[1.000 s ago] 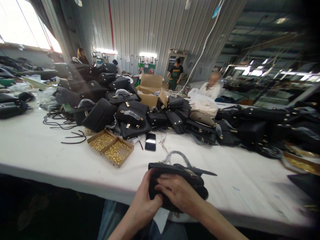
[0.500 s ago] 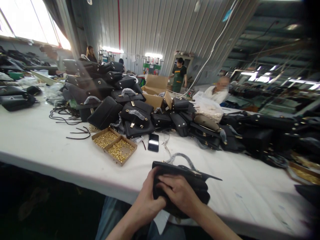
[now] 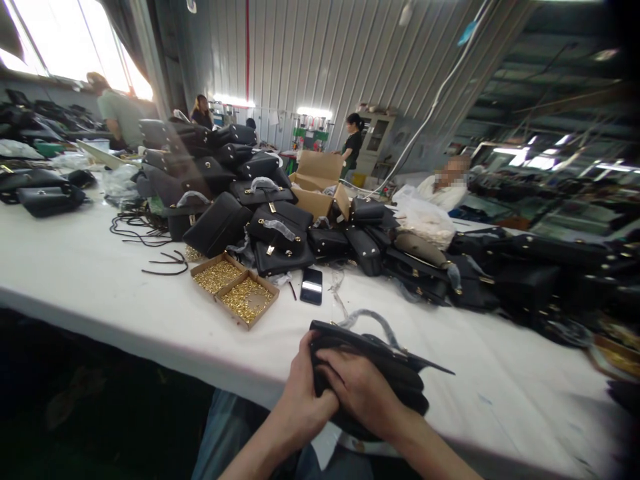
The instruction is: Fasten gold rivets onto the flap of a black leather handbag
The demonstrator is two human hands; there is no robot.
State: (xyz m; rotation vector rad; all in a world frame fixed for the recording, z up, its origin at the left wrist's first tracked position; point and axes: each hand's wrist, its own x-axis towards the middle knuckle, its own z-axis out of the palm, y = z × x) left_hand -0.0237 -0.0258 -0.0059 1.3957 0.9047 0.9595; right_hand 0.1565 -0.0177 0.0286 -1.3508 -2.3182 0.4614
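A white-covered table (image 3: pixel 165 313) is heaped with black bags (image 3: pixel 283 230) beyond the left hand (image 3: pixel 305 393), by which a black handbag (image 3: pixel 405 377) is held at the near edge. The right hand (image 3: pixel 359 383) is tucked into the opening, its grip hidden. Just beyond, the handle (image 3: pixel 373 315) is wrapped in clear plastic. Any print on the white slip (image 3: pixel 326 445) below cannot be read.

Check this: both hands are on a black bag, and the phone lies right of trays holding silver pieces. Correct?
Not quite: the head view shows gold pieces in the trays, not silver. The rest stands: the left hand and right hand are on the black bag, and the phone lies right of them.
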